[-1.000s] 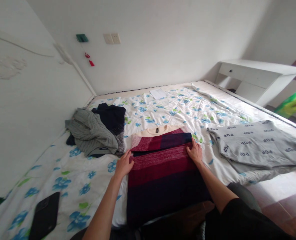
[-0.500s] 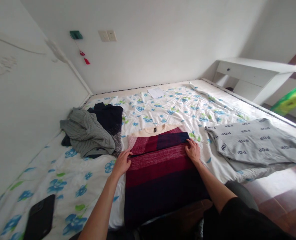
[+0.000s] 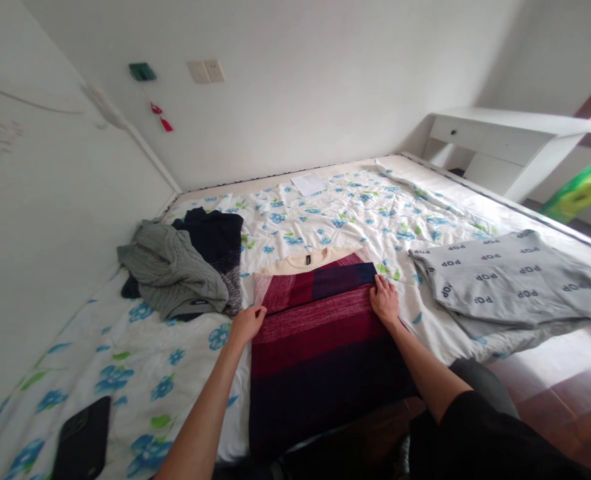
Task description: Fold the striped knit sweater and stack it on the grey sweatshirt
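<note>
A knitted sweater [image 3: 315, 350] in burgundy, navy and cream lies in front of me on the bed, its cream collar at the far end and its sleeves folded across the upper part. My left hand [image 3: 248, 325] is closed in a pinch at the sweater's left edge, just below the folded sleeve. On the opposite edge, my right hand [image 3: 386, 301] has its fingers bent together over the cloth by the navy cuff. The undersides of both grips are hidden.
Left of the sweater lies a heap with a grey cable-knit sweater [image 3: 175, 270] and a dark garment [image 3: 220, 233]. Grey cloth printed "POP" [image 3: 505, 280] lies at right. A black phone [image 3: 82, 437] is near left, white paper [image 3: 309, 185] farther back, and a white desk [image 3: 495, 140] beyond.
My left fingers have drawn together from a looser spread into a pinch at the sweater's edge. My right fingers have closed a little in the same place. The view has shifted slightly.
</note>
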Demonstrator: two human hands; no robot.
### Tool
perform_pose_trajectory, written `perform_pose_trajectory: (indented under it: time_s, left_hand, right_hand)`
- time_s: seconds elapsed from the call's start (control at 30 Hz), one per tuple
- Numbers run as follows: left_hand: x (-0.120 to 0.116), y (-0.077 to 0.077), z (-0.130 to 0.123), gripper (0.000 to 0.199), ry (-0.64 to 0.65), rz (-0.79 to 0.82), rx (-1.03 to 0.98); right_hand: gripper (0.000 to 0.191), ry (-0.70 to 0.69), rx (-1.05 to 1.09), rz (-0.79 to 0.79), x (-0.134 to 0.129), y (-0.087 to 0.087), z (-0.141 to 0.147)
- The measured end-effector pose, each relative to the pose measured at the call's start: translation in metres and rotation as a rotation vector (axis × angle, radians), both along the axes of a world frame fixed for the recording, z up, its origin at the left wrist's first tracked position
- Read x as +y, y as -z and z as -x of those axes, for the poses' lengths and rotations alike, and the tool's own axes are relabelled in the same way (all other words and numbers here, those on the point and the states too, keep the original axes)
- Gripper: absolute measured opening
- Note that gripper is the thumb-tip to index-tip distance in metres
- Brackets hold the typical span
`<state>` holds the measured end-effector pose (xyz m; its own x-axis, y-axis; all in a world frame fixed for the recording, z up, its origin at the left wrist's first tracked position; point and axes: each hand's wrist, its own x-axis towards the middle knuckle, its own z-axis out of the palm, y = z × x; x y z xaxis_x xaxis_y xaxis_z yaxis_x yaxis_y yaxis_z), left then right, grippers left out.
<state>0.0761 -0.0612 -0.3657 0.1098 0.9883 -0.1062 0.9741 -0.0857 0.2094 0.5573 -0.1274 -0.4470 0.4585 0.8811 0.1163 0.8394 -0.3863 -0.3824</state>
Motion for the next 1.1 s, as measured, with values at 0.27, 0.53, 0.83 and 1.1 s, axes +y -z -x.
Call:
perform_pose_trajectory:
  time_s: [0.27,0.53,0.83,1.1]
  left_hand:
    - [0.067,-0.01,-0.012,0.047,-0.359,-0.075,-0.071]
    - [0.102,0.022,-0.015,0.038,-0.613,-0.127,-0.217]
    - [0.093,0.019,-0.032,0.056,-0.492,-0.254,-0.172]
    - [0.022,0.063,-0.031,0.064,0.207,-0.263,-0.018]
  right_hand:
    - [0.064,0.011,-0.004,-0.029,0.002,0.005,0.002]
    - [0.065,0.021,-0.009,-0.025,0.006,0.006,0.001]
    - [0.068,0.019,-0.016,0.014,0.003,0.0,0.003]
    - [0.069,0.025,-0.001,0.011,0.0,-0.005,0.005]
